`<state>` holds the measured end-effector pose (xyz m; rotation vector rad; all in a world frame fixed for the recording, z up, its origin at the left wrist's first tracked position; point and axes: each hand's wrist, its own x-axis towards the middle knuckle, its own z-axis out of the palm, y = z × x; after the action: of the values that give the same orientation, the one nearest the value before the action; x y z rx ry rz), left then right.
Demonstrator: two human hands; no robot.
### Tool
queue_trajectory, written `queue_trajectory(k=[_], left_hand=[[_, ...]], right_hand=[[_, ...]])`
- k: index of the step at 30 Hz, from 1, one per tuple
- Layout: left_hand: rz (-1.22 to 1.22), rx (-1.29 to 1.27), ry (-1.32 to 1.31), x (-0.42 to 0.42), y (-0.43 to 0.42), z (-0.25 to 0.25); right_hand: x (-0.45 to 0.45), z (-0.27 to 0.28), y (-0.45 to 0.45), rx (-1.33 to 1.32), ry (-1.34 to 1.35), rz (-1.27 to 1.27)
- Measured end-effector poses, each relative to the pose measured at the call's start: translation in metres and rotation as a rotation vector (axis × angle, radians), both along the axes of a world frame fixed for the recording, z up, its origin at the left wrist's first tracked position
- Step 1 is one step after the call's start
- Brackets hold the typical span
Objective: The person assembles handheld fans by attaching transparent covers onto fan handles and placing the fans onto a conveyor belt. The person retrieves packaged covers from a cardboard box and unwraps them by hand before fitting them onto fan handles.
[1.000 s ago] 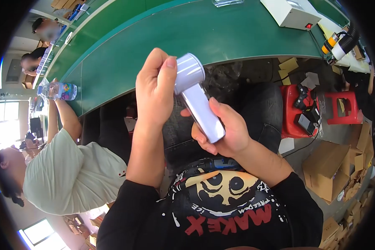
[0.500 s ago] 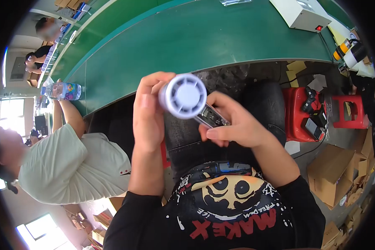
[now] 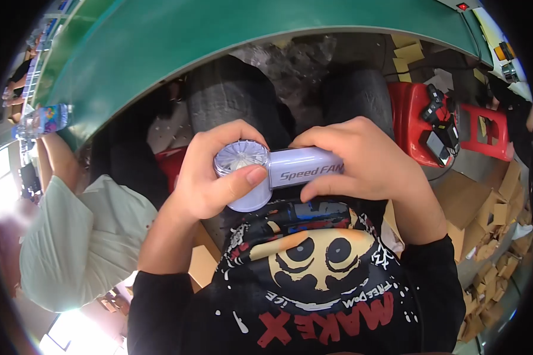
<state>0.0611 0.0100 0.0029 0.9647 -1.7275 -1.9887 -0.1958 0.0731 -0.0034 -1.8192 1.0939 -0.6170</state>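
At the far left, one bottle [image 3: 48, 119] lies on the table [image 3: 219, 29], beside a co-worker's arm [image 3: 60, 158] and pale sleeve [image 3: 83, 236]. The table's near edge curves from there up and across to the right, well apart from both of the wearer's hands. Between that edge and the black shirt [image 3: 320, 313] is room over the lap, where two knees and a crumpled clear bag [image 3: 287, 59] show.

There is one fan [image 3: 299, 164], held above the lap just beyond the shirt. The left hand [image 3: 198, 171] is curled around its round head, thumb laid over the rim of the grille. The head is the left end; the handle points right, its long axis nearly level across the view and tipped slightly up. The grille faces mostly upward, and "Speed FAN" reads upright on the handle. The right hand [image 3: 373, 158] grips the handle and covers its end.

Farther right stand two red stools [image 3: 401, 121], the nearer bearing black gadgets [image 3: 441, 109] with cords, then many cardboard boxes [image 3: 497, 260].
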Motion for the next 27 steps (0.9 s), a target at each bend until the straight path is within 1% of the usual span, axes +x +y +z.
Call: queue_trajectory(k=[5,7,9,11,13,16,17,18,20,21,24,25,27], left_hand=[[0.061,0.065,0.033,-0.003,0.012,-0.014],[0.071,0.074,0.026,-0.002,0.016,-0.019],[0.092,0.054,0.036,-0.003,0.021,-0.026],[0.092,0.03,0.055,-0.005,0.013,-0.027],[0.069,0.164,0.035,-0.004,0.007,-0.021],[0.049,0.303,0.05,-0.002,-0.002,-0.016],[0.046,0.359,0.065,-0.001,-0.005,-0.014],[0.043,0.407,0.082,-0.001,-0.009,-0.013],[0.047,0.372,0.078,-0.003,-0.01,-0.012],[0.048,0.347,0.07,-0.004,-0.01,-0.012],[0.046,0.277,0.057,-0.003,-0.012,-0.011],[0.042,0.237,0.05,-0.003,-0.013,-0.01],[0.044,0.168,0.041,-0.002,-0.013,-0.006]], right_hand=[[0.003,-0.001,0.003,0.1,0.012,0.0],[0.005,-0.003,0.006,0.082,0.004,-0.063],[0.005,-0.004,0.004,0.061,0.002,-0.078],[0.003,-0.003,0.001,0.135,-0.026,-0.042],[0.0,0.0,0.0,0.194,-0.029,-0.027],[-0.008,0.005,-0.009,0.778,-0.48,-0.136],[-0.008,0.006,-0.009,0.782,-0.476,-0.138],[-0.009,0.008,-0.011,0.846,-0.496,-0.121],[-0.012,0.012,-0.018,0.967,-0.538,-0.078],[-0.012,0.014,-0.022,0.958,-0.534,-0.073],[-0.003,0.019,-0.025,0.81,-0.268,0.042],[-0.002,0.017,-0.024,0.802,-0.268,0.051],[0.0,0.008,-0.018,0.574,-0.269,0.092]])
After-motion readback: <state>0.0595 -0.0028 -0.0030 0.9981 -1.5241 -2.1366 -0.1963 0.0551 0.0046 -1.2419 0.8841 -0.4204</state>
